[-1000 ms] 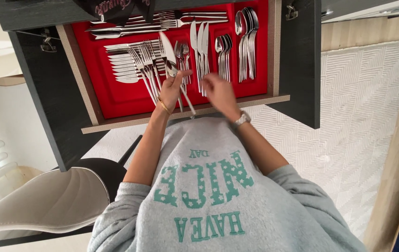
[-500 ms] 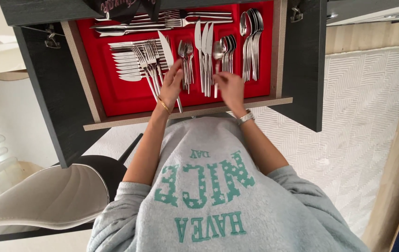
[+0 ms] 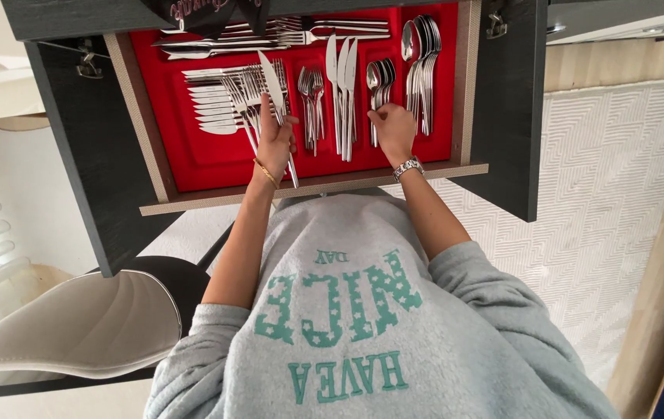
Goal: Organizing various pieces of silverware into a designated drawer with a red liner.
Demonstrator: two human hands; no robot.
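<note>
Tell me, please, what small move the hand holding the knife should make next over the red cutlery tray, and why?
Probably shift the knife in the left hand over to the knives and lay it there. It sits slanted across the forks, out of line with the sorted rows, while the right hand is busy at the small spoons.

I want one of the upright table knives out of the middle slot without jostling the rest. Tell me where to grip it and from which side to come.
Grip a table knife by its handle end, nearest the drawer's front edge, coming from the front. The knives lie lengthwise, packed side by side, so only that end looks free to pinch. The right hand sits just beside it, at the small spoons; the left hand holds another knife.
</note>
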